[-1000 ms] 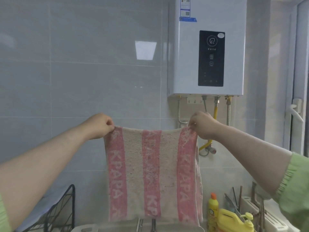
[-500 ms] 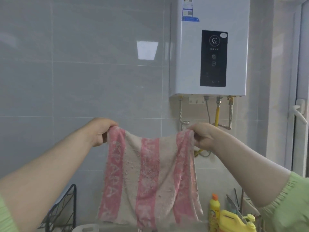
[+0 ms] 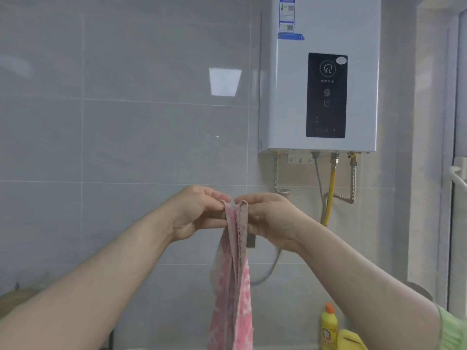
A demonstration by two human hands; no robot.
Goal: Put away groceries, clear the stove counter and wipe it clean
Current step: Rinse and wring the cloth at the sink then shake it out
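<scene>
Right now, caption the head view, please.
The left hand and right hand pinch the top of a hanging pink-striped cloth.

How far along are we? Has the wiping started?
Done: cannot tell; the stove counter is out of view. In hand: left hand and right hand pinch the top corners of the pink striped cloth together; it hangs folded, in the air. Left: likely the wiping itself.

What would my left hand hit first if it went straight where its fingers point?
Most likely the right hand: it faces the left hand across the towel, which both pinch at the top.
</scene>
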